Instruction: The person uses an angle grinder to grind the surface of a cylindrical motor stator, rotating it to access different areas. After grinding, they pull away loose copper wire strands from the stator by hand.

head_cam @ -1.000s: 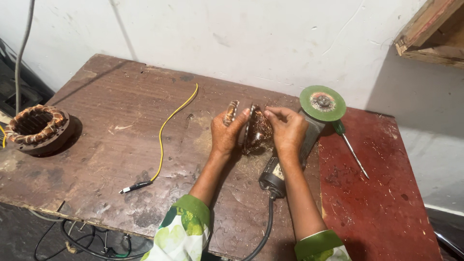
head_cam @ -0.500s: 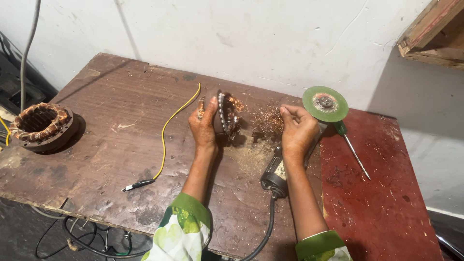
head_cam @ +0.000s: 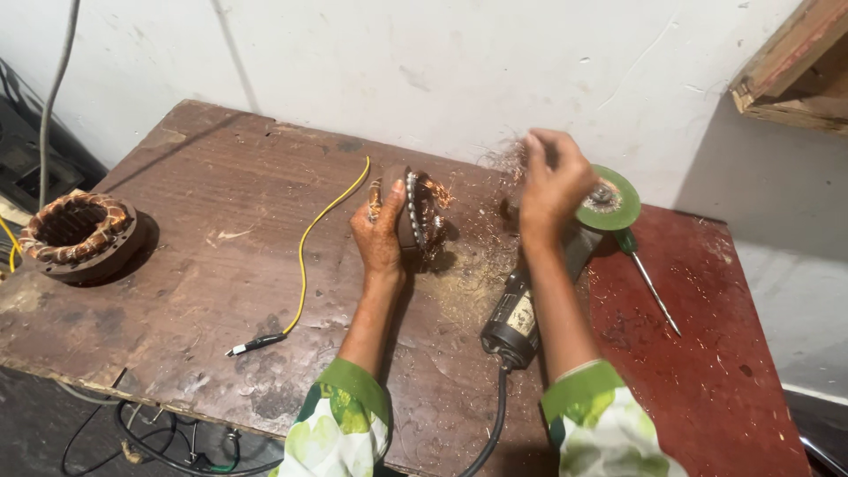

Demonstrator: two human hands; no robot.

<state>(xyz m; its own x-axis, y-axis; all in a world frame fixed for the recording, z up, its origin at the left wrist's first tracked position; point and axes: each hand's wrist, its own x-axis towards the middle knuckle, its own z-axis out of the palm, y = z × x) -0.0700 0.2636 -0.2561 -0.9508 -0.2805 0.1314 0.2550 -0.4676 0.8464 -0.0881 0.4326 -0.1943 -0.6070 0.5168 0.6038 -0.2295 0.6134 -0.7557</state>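
At the far left edge of the worn brown worktop [head_cam: 177, 221] sits a motor stator [head_cam: 79, 234] wound with copper coils. A yellow wire [head_cam: 309, 238] runs from the middle of the worktop toward its near edge, ending in a dark plug. Right of it, the left hand [head_cam: 380, 234] has its grip clenched around a second stator [head_cam: 415, 212], stood on edge on the worktop with frayed copper strands showing. The right hand [head_cam: 552, 185] is raised above the worktop, its grip pinched on a tuft of loose copper wire [head_cam: 508, 159]. Beneath it lies an angle grinder [head_cam: 530, 305] with a green disc [head_cam: 609, 199], and a screwdriver [head_cam: 645, 274] rests just right of it on the red part of the worktop.
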